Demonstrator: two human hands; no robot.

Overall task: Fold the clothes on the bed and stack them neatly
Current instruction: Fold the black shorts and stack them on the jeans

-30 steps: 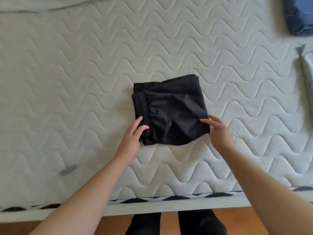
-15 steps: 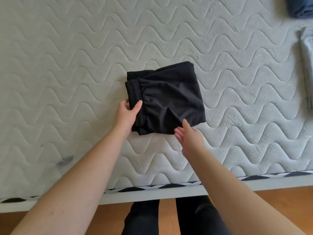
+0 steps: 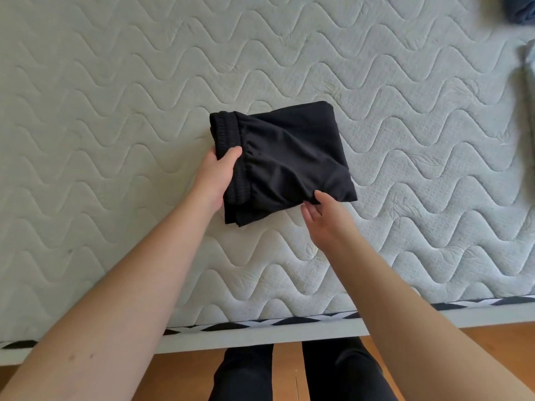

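Grip, left hand [image 3: 215, 176]: thumb over and fingers under the waistband edge of the folded black shorts [image 3: 285, 160], clasping them. Grip, right hand [image 3: 324, 217]: fingers tucked beneath the lower-right corner, thumb on top, pinching the cloth. Item lies at frame centre on the bed [image 3: 115, 111], long axis tilted upper left to lower right. We judge the stack lies toward the blue garment [image 3: 521, 8], upper right corner, nearer our right hand; a grey garment [image 3: 529, 82] sits at right edge.
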